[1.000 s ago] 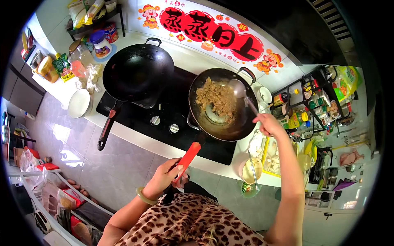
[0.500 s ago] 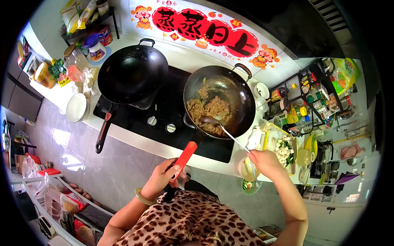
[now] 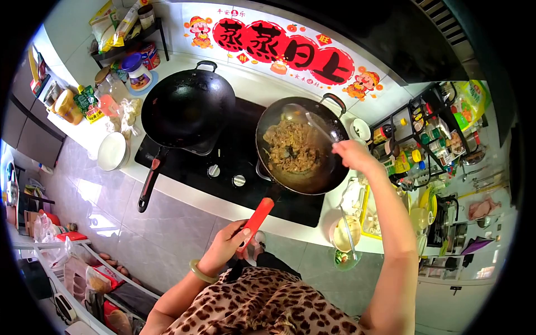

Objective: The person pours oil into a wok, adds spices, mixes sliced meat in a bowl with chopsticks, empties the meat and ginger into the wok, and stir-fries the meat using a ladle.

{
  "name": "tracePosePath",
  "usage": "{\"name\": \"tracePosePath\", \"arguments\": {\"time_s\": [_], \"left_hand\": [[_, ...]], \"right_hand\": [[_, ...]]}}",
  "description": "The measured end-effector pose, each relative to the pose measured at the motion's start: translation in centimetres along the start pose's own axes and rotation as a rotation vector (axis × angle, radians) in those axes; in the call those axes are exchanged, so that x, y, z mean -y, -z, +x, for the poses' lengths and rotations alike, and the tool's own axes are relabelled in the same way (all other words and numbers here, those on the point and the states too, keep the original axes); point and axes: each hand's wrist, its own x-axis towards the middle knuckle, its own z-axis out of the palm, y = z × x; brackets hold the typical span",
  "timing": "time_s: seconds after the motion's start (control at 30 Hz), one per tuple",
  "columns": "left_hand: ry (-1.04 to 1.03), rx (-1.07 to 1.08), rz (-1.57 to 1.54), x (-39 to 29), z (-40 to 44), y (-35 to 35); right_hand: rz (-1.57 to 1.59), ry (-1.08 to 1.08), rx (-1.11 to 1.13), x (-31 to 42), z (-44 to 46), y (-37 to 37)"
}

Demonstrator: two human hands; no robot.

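Observation:
My left hand (image 3: 229,244) is closed around the red-sleeved handle (image 3: 258,220) of the right wok (image 3: 335,173). Crumbly browned food (image 3: 293,148), like minced meat, lies in the wok amid some steam. My right hand (image 3: 354,155) grips a metal wok spatula (image 3: 321,128) at the wok's right side. Its shaft slants up and left over the pan, with its head near the far wall, blurred by steam and motion.
A second black wok (image 3: 187,106) sits on the left burner, its handle toward me. Nearby is a white bowl (image 3: 113,151). At the right stand a pale bowl (image 3: 344,234) with a metal utensil across it, a yellow-rimmed tray (image 3: 365,215) and a bottle rack (image 3: 416,131).
My right hand has moved up and away from me, carrying the spatula from the near side of the wok to its far side. The food is now gathered more centrally. My left hand keeps its hold.

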Motion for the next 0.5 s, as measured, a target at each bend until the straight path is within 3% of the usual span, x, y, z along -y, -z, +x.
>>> {"name": "tracePosePath", "arguments": {"time_s": [0.1, 0.2, 0.33, 0.5], "left_hand": [[-0.019, -0.001, 0.005, 0.6, 0.1, 0.1], [-0.023, 0.013, 0.002, 0.7, 0.1, 0.1], [0.009, -0.024, 0.018, -0.1, -0.3, -0.2], [-0.002, 0.003, 0.020, -0.2, -0.3, -0.2]], "right_hand": [[-0.336, 0.383, -0.077, 0.2, -3.2, -2.2], [-0.620, 0.342, -0.055, 0.3, -9.8, -1.4], [-0.764, 0.290, -0.226, -2.8, -16.3, 1.7], [-0.707, 0.133, -0.178, -1.5, -21.9, 3.7]]}}
